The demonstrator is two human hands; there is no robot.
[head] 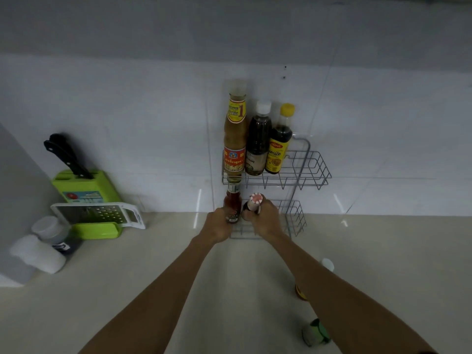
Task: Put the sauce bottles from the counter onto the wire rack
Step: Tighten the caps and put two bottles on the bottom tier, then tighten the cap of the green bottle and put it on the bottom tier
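Note:
A two-tier wire rack (313,166) stands against the tiled wall. Its upper shelf holds three bottles: a tall yellow-brown sauce bottle (235,134), a dark bottle with a white cap (258,141) and a dark bottle with a yellow cap (278,144). My left hand (219,226) grips a red chili sauce bottle (233,204) at the lower shelf. My right hand (264,218) grips a dark bottle with a pink-white cap (255,200) beside it, also at the lower shelf. Both bottles stand upright; my hands hide their bases.
On the counter by my right forearm stand a bottle with a white cap (328,264), partly hidden, and a bottle with a green cap (315,332). To the left are a green knife block (86,187), a grater (99,213) and two white-lidded jars (38,251).

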